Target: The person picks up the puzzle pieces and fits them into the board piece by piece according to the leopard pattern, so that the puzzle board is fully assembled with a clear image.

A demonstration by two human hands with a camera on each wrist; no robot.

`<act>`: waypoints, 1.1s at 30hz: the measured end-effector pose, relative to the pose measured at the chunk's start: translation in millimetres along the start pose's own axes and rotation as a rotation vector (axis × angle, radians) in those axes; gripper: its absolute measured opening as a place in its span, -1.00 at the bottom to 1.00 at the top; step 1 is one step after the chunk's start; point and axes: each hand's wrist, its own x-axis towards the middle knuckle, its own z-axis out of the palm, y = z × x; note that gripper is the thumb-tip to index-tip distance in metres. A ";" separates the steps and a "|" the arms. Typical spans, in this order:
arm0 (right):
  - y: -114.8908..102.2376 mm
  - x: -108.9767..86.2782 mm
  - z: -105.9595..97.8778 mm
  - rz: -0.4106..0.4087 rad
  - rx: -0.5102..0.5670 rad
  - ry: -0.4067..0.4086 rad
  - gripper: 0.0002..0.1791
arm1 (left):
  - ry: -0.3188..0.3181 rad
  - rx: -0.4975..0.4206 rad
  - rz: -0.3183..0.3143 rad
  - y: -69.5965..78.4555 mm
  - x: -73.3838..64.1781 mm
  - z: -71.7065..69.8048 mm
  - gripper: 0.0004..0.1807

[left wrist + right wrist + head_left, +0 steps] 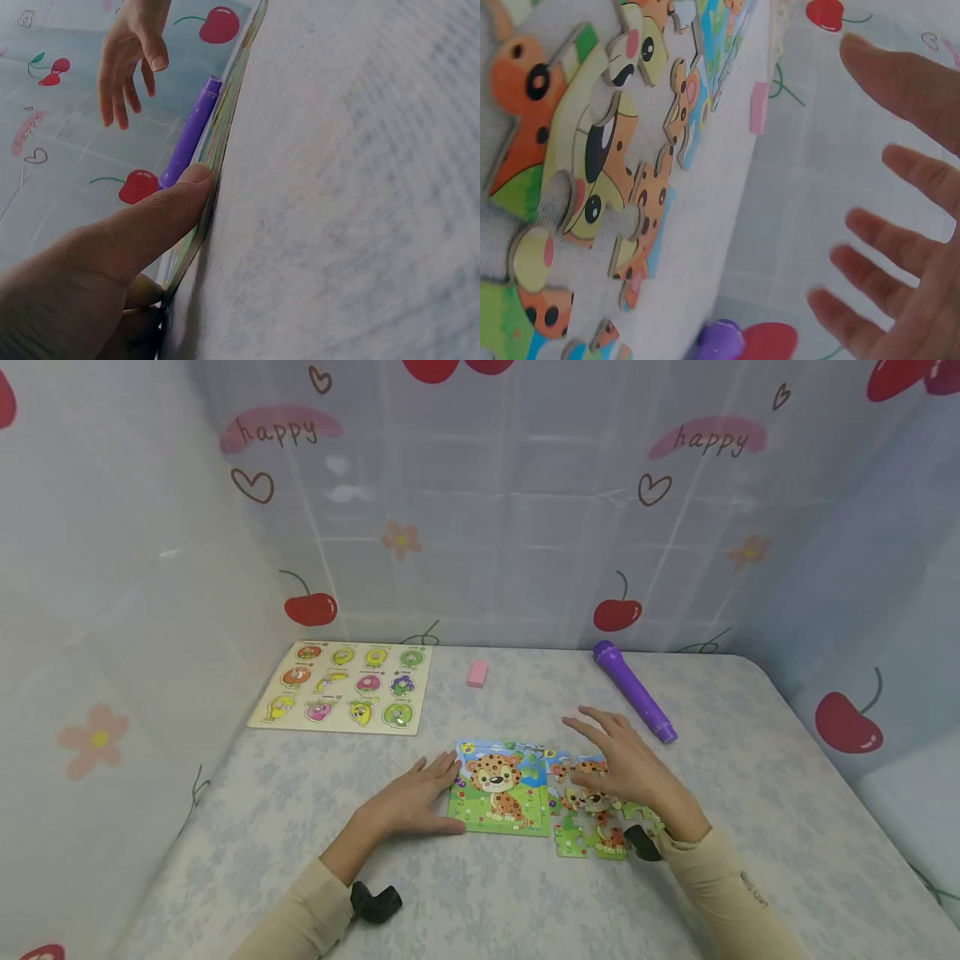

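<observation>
A square leopard picture board lies flat in the middle of the table. My left hand rests at its left side, fingers along the left edge and thumb at the lower left corner. In the left wrist view the thumb touches the board's edge. Loose leopard jigsaw pieces lie directly right of the board, some partly hidden under my right hand. Above them hovers my right hand, fingers spread and holding nothing. The right wrist view shows these jigsaw pieces spaced apart, beside the spread fingers.
A fruit puzzle board lies at the back left. Behind the leopard board sits a small pink block. A purple toy microphone lies slanted at the back right. Printed curtains enclose the table's back and sides.
</observation>
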 end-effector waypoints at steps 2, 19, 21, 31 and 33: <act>3.6 6.9 0.8 0.028 0.165 -0.069 -0.13 | -0.001 -0.007 0.000 0.1 0.1 -0.8 0.18; 29.5 38.6 28.9 0.180 0.444 -0.309 -0.36 | -0.006 -0.016 0.001 -0.4 1.8 0.5 0.18; 32.7 39.4 31.9 0.191 0.447 -0.320 -0.37 | -0.004 -0.010 0.001 -0.7 1.7 1.2 0.18; 39.7 40.4 37.3 0.214 0.401 -0.343 -0.50 | -0.001 -0.015 -0.009 0.1 -0.5 0.8 0.18; 39.9 41.1 37.0 0.223 0.399 -0.344 -0.51 | 0.000 -0.015 -0.011 0.0 -0.7 0.4 0.18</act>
